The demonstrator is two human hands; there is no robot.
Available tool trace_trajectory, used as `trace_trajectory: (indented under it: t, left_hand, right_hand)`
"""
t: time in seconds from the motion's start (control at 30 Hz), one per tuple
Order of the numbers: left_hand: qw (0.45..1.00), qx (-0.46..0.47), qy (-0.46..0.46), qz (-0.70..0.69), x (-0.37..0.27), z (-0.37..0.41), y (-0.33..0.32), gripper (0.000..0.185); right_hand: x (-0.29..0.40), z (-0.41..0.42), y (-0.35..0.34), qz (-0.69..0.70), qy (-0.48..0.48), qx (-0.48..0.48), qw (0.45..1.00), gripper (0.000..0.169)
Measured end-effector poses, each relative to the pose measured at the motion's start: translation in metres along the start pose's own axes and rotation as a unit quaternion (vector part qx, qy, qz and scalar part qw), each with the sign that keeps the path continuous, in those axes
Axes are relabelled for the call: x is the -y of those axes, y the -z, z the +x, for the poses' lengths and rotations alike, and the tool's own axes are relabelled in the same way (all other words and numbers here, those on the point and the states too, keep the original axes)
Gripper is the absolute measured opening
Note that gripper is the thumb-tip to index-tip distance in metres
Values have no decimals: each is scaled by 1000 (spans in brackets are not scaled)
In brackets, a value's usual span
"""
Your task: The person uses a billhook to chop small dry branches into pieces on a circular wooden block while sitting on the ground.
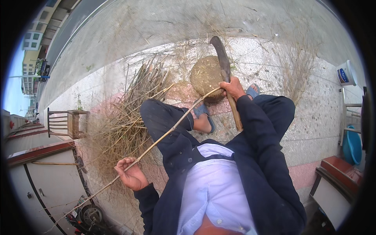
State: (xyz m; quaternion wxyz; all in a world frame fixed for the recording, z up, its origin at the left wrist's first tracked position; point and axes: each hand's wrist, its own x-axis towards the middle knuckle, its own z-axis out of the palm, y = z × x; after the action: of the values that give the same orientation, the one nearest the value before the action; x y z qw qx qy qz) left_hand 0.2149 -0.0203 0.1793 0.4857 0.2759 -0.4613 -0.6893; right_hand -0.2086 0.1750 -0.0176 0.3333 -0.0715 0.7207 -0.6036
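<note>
My right hand grips a billhook by its wooden handle, the hooked dark blade pointing away from me past the right side of a round chopping block. Pinched in the same hand is the thick end of a long, thin stalk, perhaps bamboo. It slants down to the left across my knee. My left hand is curled around the stalk further along, fingers bent. Twiggy side shoots spread from the stalk's far end at lower left. Bits of chopped straw litter the block's top.
A heap of cut stalks and brush lies left of my knee. Dry twigs lie at right. Beyond the heap stands a wooden chair. At right are a white bucket, a blue basin and a metal frame. A wheel shows at lower left.
</note>
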Motion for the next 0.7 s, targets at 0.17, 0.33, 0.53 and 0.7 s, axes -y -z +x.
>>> trace_trajectory:
  t: [0.17,0.33,0.53,0.7]
  left_hand:
    - [972,80,-189,-111,-91,40,-96,38]
    - [913,233,-232,-242,-114,75,-113,47]
    - [925,215,-242,-199,-46,114,-148,53]
    - [914,265,-222,-213,-38,116,-174,54]
  right_hand:
    - [25,-5,-16,49,-27,-5,998,22]
    - [15,15,-21,39,12,-5,999,23]
    - [22,-19,-15,-201,190,-84,957,34]
    - [52,-86,-16,-148,277,-30,949,47]
